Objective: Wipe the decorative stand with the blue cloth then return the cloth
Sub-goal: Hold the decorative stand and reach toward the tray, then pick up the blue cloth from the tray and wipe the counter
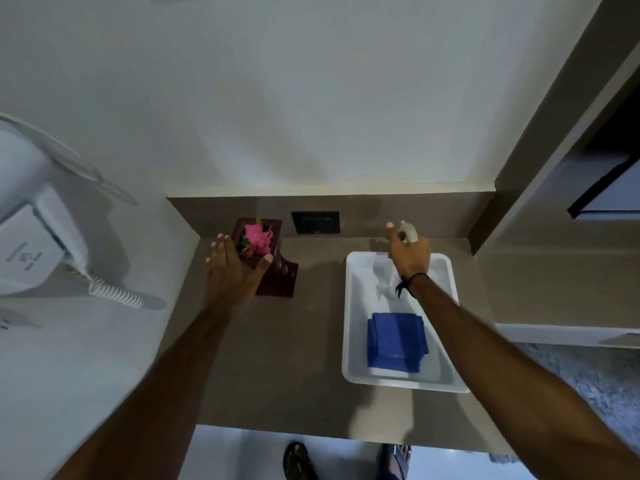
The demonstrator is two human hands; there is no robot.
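Note:
The dark red-brown decorative stand (280, 280) sits at the back left of the counter, with pink flowers (258, 241) in its upper dish. My left hand (230, 268) is spread open around the dish, fingers on its left side and thumb at its near right corner. The folded blue cloth (396, 342) lies in the near half of a white tray (349, 327). My right hand (408, 252) is above the tray's far end, closed on a clear spray bottle (408, 232) whose white head shows above my fingers.
The brown counter (294, 358) ends at a wall on the left and a backsplash with a black socket plate (316, 222). A white wall-mounted hair dryer (31, 237) with a coiled cord hangs at the left. My sandalled feet (299, 462) show below the counter's front edge.

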